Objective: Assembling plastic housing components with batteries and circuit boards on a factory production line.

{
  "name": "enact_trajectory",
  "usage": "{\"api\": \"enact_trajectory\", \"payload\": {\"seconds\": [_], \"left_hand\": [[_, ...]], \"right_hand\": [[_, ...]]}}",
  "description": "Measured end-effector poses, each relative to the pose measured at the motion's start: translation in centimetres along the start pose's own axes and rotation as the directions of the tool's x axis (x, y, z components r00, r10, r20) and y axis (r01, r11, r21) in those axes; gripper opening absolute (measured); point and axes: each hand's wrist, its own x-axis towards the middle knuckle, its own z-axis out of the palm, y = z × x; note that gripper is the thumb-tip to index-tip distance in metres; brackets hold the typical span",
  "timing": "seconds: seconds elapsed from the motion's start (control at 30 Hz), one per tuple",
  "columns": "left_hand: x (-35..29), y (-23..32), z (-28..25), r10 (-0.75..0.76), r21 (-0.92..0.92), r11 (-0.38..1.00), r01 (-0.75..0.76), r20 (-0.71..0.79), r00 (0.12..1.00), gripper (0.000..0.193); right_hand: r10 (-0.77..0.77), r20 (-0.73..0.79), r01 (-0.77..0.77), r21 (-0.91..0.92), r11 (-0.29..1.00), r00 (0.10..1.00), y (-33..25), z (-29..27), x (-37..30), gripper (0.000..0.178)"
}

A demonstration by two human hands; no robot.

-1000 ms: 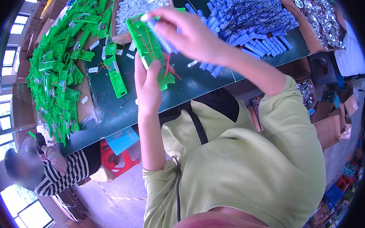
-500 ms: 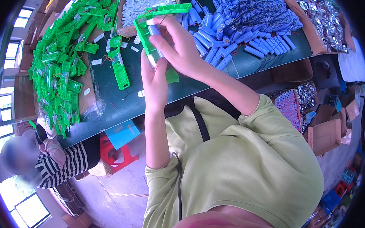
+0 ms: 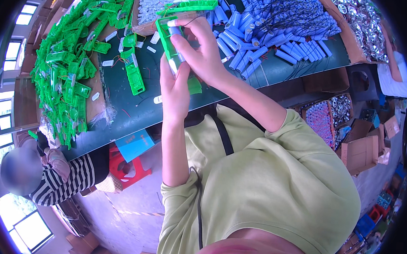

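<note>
Right-hand fingers (image 3: 183,47) pinch blue cylinder (image 3: 175,30) over green casing (image 3: 163,36) at 11 o'clock; left hand (image 3: 175,92) grips its 6 o'clock end. Hands closer than a second ago: cylinder lies along casing, seating unclear.

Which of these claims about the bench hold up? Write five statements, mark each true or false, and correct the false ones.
1. The left hand holds a green casing. True.
2. The right hand is well away from the casing. False: it is at the casing, its fingers on a blue cylinder.
3. A cardboard box of white parts is on the table. True.
4. The heap of blue cylinders lies left of the heap of green parts. False: it lies to the right.
5. The red stool stands on the table. False: it is on the floor.
</note>
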Motion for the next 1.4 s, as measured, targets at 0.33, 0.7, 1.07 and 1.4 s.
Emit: {"api": "enact_trajectory", "payload": {"seconds": [0.33,0.7,1.07,1.4], "left_hand": [[0.3,-0.1,-0.2,-0.013,0.056,0.998,0.017,-0.068,0.998,0.038],[2.1,-2.3,-3.1,-0.131,-0.171,0.977,0.131,0.007,0.991,0.032],[4.6,-2.7,-7.5,-0.075,-0.222,0.974,0.049,-0.110,0.991,0.028],[5.0,-3.8,-8.0,-0.085,-0.283,0.958,0.053,-0.101,0.991,0.023]], "right_hand": [[0.285,0.125,-0.309,0.279,0.909,0.950,1.9,1.9,-1.1,0.040],[0.239,0.143,-0.266,0.224,0.937,0.961,0.6,0.3,0.6,0.045],[0.218,0.632,0.463,-0.722,0.514,0.744,12.2,-0.9,17.7,0.020],[0.506,0.721,0.463,-0.692,0.554,0.473,18.0,2.5,20.5,0.032]]}}
